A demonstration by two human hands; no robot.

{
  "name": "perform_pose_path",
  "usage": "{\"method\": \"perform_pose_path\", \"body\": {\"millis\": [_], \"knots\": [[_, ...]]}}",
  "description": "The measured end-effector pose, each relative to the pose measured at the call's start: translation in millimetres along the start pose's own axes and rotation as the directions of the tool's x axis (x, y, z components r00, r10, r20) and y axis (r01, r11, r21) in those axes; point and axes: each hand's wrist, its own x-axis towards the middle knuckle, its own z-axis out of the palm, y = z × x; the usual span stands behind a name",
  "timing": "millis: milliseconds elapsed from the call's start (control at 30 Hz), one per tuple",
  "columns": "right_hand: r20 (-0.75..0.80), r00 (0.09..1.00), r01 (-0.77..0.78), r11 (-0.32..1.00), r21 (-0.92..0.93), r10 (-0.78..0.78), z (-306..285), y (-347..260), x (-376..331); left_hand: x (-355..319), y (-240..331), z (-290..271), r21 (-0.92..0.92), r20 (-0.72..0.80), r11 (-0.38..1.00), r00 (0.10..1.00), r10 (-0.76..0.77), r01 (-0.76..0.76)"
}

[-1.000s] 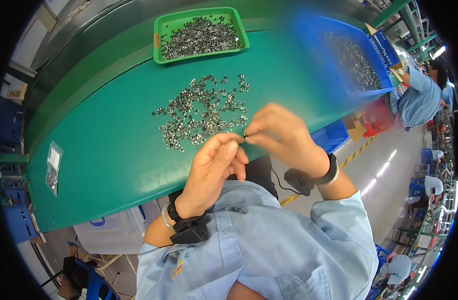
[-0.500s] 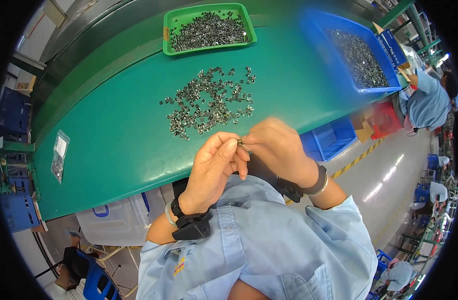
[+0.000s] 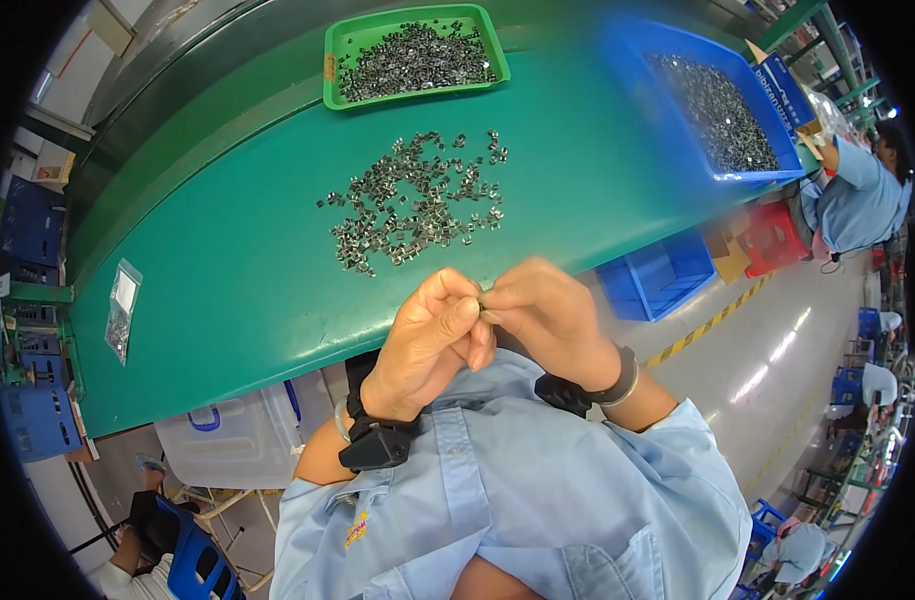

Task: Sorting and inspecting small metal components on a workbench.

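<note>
My left hand (image 3: 433, 335) and my right hand (image 3: 550, 310) meet at the fingertips just in front of the table's near edge. Between the left thumb and index finger sits a small dark metal part (image 3: 481, 303), mostly covered by the fingers. My right thumb and index finger pinch at the same spot; whether they grip this part or another tiny thing is hidden. Beyond the hands, a loose pile of small shiny metal parts (image 3: 418, 205) is spread over the green tabletop (image 3: 228, 270).
A green tray (image 3: 330, 85) of similar parts stands at the back. At the right is a blue bin (image 3: 668, 150) of small parts. A clear plastic bag (image 3: 123, 310) lies at the left. Below the table's right side is another blue bin (image 3: 668, 280); a co-worker (image 3: 858, 195) sits beyond.
My right hand has moved slightly down, its fingers now closing in over the small part. The left fingers have curled a little more. The pile and containers stay put.
</note>
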Motion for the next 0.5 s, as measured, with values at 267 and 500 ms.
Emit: {"method": "perform_pose_path", "body": {"millis": [267,500], "knots": [[0.068,0.996,0.057,0.993,-0.106,-0.050,-8.0,2.1,1.8,-0.6,5.1,2.9,0.287,-0.122,0.957,0.993,-0.003,0.039],[0.026,0.999,0.026,0.999,-0.035,-0.025,-2.2,2.5,-0.7,-4.4,1.4,6.7,0.065,-0.061,0.998,0.998,0.009,-0.006]]}}
